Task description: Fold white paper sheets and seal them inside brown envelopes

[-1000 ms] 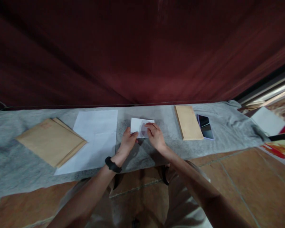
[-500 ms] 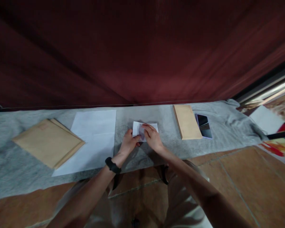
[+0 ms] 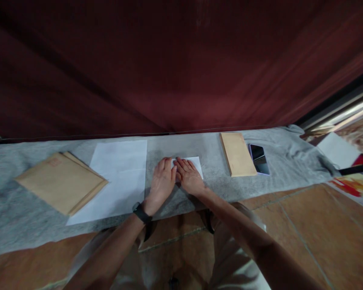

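Note:
A small folded white paper [image 3: 197, 163] lies on the grey cloth [image 3: 211, 151] in front of me, mostly covered by my hands. My left hand [image 3: 162, 179] rests flat over its left end, with the fingers stretched forward. Flat on the middle of the paper is my right hand [image 3: 190, 176], its fingers extended and slightly spread. The two thumbs are close together near the paper's front edge. What lies beneath the palms is hidden.
Left of my hands lie large white sheets [image 3: 121, 177], partly under brown envelopes [image 3: 62, 179]. On the right are a stack of brown envelopes [image 3: 238, 155] and a dark phone [image 3: 259, 159]. A dark red curtain [image 3: 181, 72] hangs behind the cloth.
My left hand has gone from gripping the paper's front edge to lying flat on its left end. My right hand has flattened onto the paper.

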`<state>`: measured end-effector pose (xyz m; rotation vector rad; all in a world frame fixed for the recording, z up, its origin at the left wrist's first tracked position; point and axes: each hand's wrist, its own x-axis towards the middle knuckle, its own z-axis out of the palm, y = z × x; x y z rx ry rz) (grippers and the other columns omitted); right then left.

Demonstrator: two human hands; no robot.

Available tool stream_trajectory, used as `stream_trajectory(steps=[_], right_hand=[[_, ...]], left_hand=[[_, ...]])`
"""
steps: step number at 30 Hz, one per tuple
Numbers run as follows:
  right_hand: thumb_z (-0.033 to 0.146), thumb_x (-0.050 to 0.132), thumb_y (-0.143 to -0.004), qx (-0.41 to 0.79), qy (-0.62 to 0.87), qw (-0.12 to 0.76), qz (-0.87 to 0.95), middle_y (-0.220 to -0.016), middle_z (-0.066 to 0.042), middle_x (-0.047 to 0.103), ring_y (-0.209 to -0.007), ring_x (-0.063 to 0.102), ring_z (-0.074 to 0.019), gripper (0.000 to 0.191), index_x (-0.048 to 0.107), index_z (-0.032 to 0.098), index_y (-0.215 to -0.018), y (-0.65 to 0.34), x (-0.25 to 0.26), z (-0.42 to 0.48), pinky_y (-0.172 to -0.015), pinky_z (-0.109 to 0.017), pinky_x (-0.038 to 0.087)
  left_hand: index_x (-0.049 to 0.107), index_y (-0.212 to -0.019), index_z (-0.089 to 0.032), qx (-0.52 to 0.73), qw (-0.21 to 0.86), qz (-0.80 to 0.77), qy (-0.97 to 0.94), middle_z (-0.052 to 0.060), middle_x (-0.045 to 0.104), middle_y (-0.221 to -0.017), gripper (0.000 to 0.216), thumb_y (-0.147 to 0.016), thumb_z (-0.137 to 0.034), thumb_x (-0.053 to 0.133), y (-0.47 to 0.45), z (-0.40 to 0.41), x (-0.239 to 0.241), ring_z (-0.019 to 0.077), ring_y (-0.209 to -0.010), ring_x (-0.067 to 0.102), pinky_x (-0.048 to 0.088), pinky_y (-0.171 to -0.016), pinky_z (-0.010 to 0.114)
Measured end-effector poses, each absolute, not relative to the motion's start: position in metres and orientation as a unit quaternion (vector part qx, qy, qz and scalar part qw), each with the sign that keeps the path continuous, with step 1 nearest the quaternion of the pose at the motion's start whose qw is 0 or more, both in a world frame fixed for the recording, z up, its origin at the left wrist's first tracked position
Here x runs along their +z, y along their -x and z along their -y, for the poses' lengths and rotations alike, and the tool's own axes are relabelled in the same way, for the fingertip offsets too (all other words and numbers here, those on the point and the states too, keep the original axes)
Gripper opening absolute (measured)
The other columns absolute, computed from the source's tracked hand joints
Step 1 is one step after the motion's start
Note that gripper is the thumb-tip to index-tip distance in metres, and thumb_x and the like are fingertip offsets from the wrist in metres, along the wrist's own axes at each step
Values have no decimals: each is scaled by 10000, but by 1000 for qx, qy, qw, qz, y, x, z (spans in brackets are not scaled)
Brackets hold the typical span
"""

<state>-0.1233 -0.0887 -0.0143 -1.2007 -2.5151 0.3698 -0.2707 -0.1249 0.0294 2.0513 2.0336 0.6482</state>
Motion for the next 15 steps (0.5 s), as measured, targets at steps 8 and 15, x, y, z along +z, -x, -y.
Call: stream_trajectory(steps=[8, 15], right_hand=[[235, 414, -1035, 91, 420, 136, 893, -1672, -117, 294, -1558, 269, -275, 569, 365, 141, -1593, 116, -18, 91, -1289, -492, 199], [342, 376, -1073, 73, 463, 137, 873, -1667, -92, 314, -1546, 302, -254, 536, 404, 167, -1579, 109, -20, 87, -1290, -457, 200]], left_hand=[[316, -1578, -28, 190, 79, -649, -733, 223, 339, -1641, 710, -1024, -470, 348, 257, 126, -12, 316, -1560, 253, 221, -1265, 515], [301, -1584, 1, 141, 31, -654, -743, 210, 294, -1662, 724, -1041, -477, 298, 260, 127, -15, 302, -1575, 206, 203, -1280, 497]])
